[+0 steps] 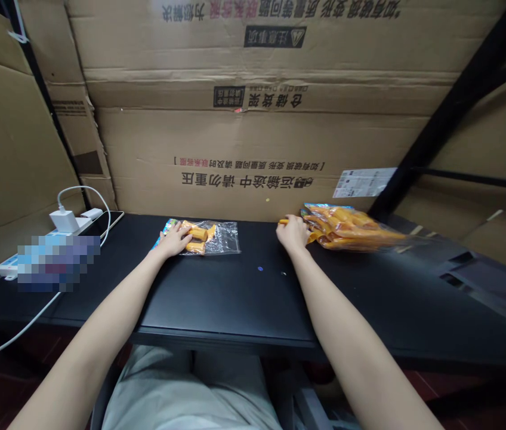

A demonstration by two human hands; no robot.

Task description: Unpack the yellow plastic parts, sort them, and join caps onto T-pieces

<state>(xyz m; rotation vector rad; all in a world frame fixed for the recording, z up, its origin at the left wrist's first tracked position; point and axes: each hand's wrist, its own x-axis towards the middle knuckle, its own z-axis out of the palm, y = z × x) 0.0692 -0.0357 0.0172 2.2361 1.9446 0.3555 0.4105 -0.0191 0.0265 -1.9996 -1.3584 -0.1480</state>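
Note:
My left hand (175,240) lies on a small clear zip bag (217,237) that holds a few orange pieces (198,235), with its fingers stretched flat over the bag's left side. My right hand (292,232) is closed at the left end of a bigger clear bag (351,227) full of several orange pieces, and it pinches one thin orange piece (283,221) that sticks out to the left. Both bags rest on the black table (235,292) near its back edge.
Cardboard sheets (253,119) stand as a wall behind and left of the table. A white power strip with a charger (67,222), a cable and a phone (107,218) sit at the back left. A black metal frame (450,113) slants at the right.

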